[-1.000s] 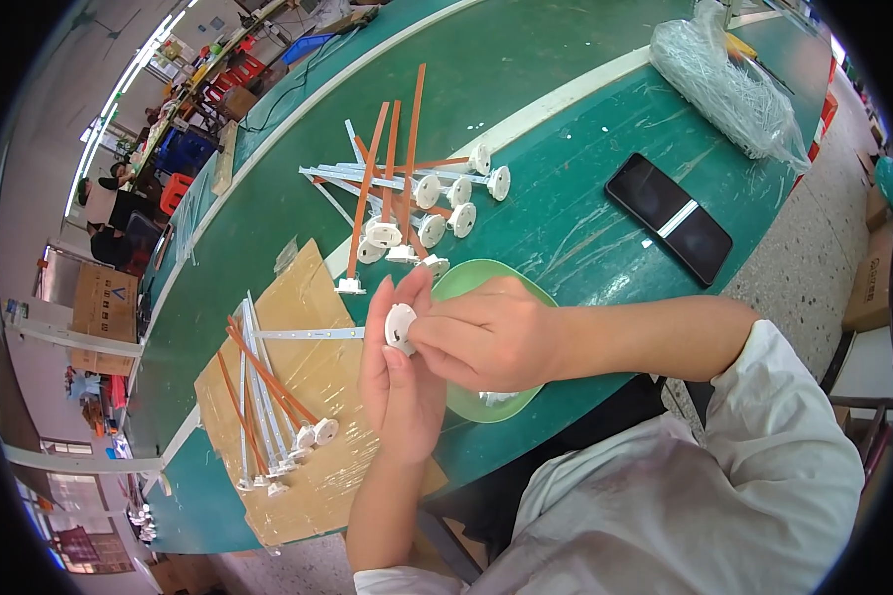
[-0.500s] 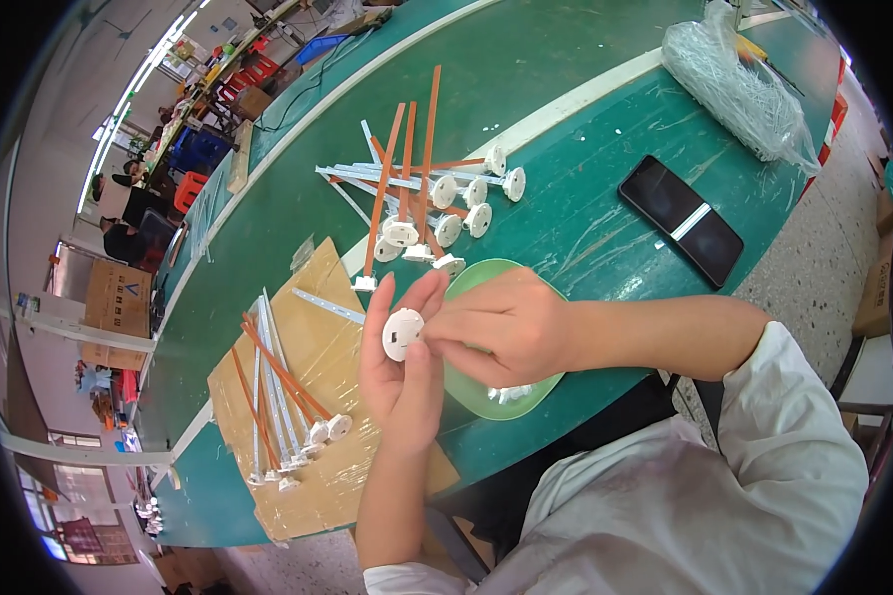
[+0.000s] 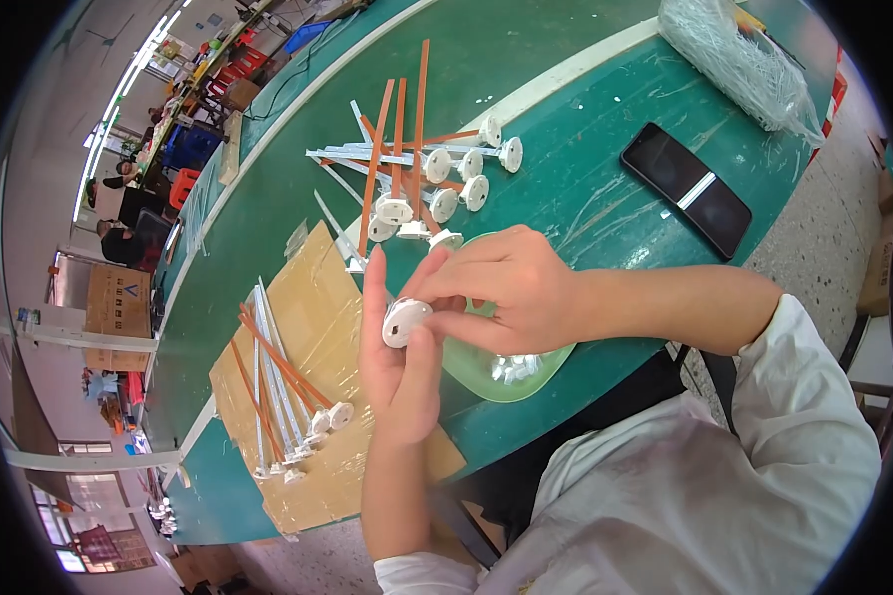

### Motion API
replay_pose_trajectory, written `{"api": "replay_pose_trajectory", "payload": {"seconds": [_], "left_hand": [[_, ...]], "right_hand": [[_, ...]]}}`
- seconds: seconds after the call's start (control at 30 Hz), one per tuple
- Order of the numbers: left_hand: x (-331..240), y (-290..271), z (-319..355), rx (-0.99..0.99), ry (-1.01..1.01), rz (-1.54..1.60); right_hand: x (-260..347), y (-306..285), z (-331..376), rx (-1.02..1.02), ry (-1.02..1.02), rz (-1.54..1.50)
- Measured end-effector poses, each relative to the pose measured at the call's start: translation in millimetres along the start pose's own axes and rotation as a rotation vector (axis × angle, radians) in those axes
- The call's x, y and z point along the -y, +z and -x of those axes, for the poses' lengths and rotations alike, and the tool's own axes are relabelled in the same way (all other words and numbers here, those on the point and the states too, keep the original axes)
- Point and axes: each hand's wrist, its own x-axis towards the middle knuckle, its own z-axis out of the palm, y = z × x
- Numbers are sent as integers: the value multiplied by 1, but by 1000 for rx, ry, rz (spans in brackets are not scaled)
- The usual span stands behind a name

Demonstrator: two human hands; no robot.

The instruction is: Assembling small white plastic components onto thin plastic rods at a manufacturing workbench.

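A white round cap with a small dark slot sits in my left hand, gripped between thumb and fingers. My right hand pinches at the cap's right edge; its fingertips are partly hidden, and I cannot tell whether they hold a small part. A silver strip runs up and away behind my left fingers; its near end is hidden. Below my right hand, a green bowl holds small white pieces.
Several orange and silver strips with white round ends lie beyond my hands. More strips rest on cardboard at left. A black phone and a clear plastic bag lie at right on the green table.
The cap has tilted in my left hand, and the silver strip behind has swung to point more steeply away. My right hand has shifted slightly up; the view has moved a little.
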Motion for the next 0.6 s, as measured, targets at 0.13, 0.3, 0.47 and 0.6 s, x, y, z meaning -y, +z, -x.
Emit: {"api": "replay_pose_trajectory", "payload": {"seconds": [0.13,0.3,0.47,0.6], "left_hand": [[5,-4,1,-135,3,-249],[4,-12,3,-190,69,-376],[4,-9,4,-206,130,-591],[6,-12,2,-212,155,-602]], "right_hand": [[-2,-4,2,16,147,-41],[-2,-9,-2,84,321,-141],[-2,-7,1,71,296,-103],[-3,-7,-1,66,294,-126]]}}
